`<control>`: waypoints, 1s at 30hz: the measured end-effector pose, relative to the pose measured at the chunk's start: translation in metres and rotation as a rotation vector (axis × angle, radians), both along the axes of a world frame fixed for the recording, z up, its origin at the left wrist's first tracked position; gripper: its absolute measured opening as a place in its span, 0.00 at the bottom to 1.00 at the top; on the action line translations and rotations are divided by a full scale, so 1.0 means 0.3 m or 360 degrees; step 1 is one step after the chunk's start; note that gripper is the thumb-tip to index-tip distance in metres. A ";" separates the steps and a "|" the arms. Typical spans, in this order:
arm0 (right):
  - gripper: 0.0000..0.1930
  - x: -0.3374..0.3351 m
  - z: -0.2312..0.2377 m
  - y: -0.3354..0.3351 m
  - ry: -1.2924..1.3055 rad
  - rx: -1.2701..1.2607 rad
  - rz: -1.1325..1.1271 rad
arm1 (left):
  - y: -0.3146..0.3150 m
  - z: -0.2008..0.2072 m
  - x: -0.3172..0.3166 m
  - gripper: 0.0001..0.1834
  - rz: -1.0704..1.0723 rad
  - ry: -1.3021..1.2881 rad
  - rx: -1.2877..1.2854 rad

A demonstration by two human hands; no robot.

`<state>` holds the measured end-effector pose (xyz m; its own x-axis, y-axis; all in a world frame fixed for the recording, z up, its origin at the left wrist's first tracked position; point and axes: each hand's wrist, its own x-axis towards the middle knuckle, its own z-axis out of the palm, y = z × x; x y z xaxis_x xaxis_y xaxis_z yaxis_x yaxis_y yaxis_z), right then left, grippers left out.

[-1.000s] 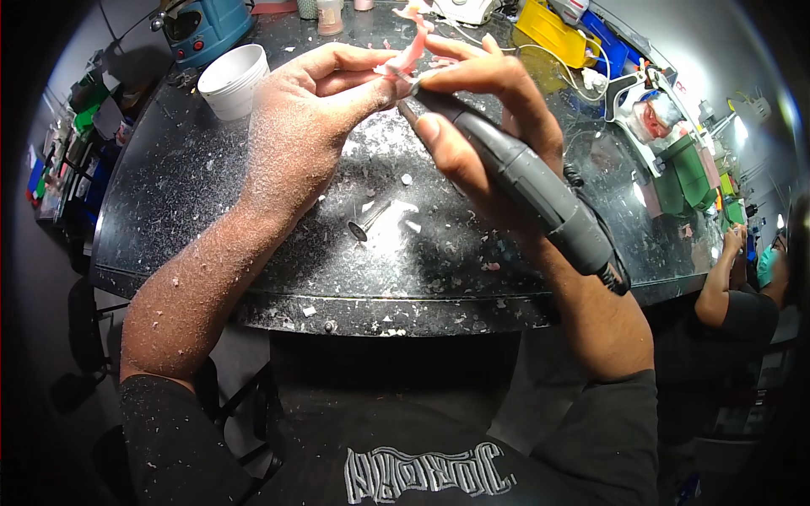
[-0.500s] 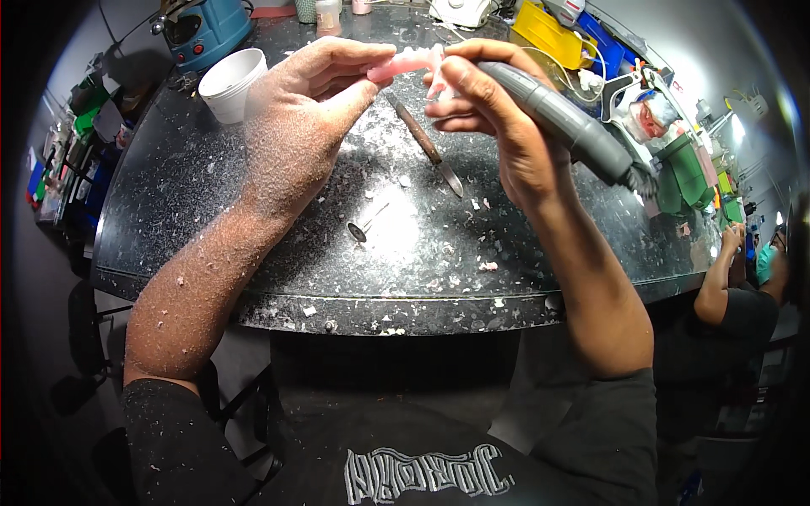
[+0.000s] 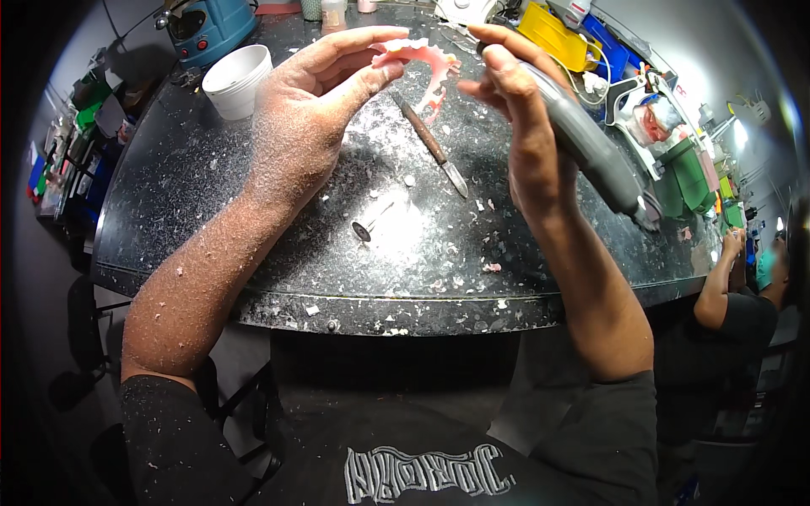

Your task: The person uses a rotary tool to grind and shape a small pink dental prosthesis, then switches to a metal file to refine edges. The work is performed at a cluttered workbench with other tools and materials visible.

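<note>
My left hand (image 3: 316, 97), coated in pale dust, pinches one end of a pink denture (image 3: 434, 59) between thumb and fingers. The denture curves in an arch above the bench, with whitish teeth along its edge. Gripped in my right hand (image 3: 527, 110) is a grey rotary handpiece (image 3: 595, 148), slanting down to the right and somewhat blurred. Its tip is hard to make out; a gap separates this hand from the denture. Below the denture lies a knife (image 3: 430, 143) with a brown handle and short blade. Closer to me rests a small disc on a thin shank (image 3: 363, 230).
Dust and shavings cover the dark bench (image 3: 295, 270). A white tub (image 3: 238, 80) stands left of my left hand, a blue machine (image 3: 211, 32) behind it. At the right are a yellow bin (image 3: 553, 38), a green bin (image 3: 685, 173) and a cable. Another person (image 3: 734, 287) works far right.
My right hand with the handpiece has drawn away to the right from the denture. The denture has turned in my left hand, so more of its arch shows.
</note>
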<state>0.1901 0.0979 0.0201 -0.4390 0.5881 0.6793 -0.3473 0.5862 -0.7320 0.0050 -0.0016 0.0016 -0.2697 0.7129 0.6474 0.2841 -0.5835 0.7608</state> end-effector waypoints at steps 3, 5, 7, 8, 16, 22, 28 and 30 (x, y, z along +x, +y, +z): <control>0.16 0.029 0.035 0.003 -0.0064 0.0729 -0.0169 | -0.003 0.000 0.008 0.16 0.0017 0.0060 0.0018; 0.15 0.024 0.030 -0.049 0.0021 0.0554 -0.0007 | -0.001 -0.008 0.010 0.16 -0.0030 0.0048 0.0023; 0.13 -0.009 0.008 -0.053 0.0140 0.0523 0.0102 | -0.010 0.002 0.014 0.16 0.0004 0.0122 0.0037; 0.13 -0.010 0.000 -0.043 0.0108 0.0602 0.0055 | -0.011 0.006 0.017 0.16 0.0019 0.0159 0.0046; 0.12 -0.013 -0.017 -0.034 0.0022 0.0657 0.0036 | -0.011 0.001 0.007 0.15 0.0037 0.0226 0.0050; 0.13 -0.006 -0.008 -0.031 0.0002 0.0707 0.0055 | -0.019 0.007 0.014 0.15 0.0080 0.0287 0.0052; 0.14 0.008 0.005 -0.014 -0.0042 0.0957 -0.0100 | -0.029 0.016 0.024 0.15 0.0135 0.0277 -0.0057; 0.15 0.019 0.011 -0.026 -0.0098 0.0973 -0.0127 | -0.029 0.017 0.026 0.15 0.0119 0.0233 -0.0083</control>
